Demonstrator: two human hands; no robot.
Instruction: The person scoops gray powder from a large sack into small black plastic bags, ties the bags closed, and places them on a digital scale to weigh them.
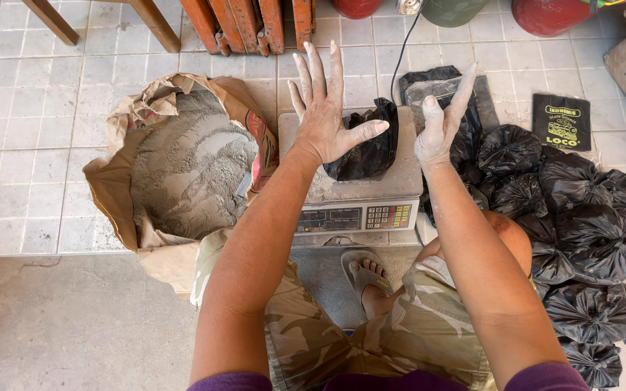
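You are spreading your left hand (325, 119) flat and empty beside the small black plastic bag (366, 145) sitting on the digital scale (356, 190); your dusty right hand (440, 123) is hovering released, grasping nothing.

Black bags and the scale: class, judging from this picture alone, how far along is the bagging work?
Done: a pile of tied black bags lies right of the scale. In hand: one black bag sits on the scale, with the left hand and dusty right hand open beside it. Left: the open sack holds much grey powder.
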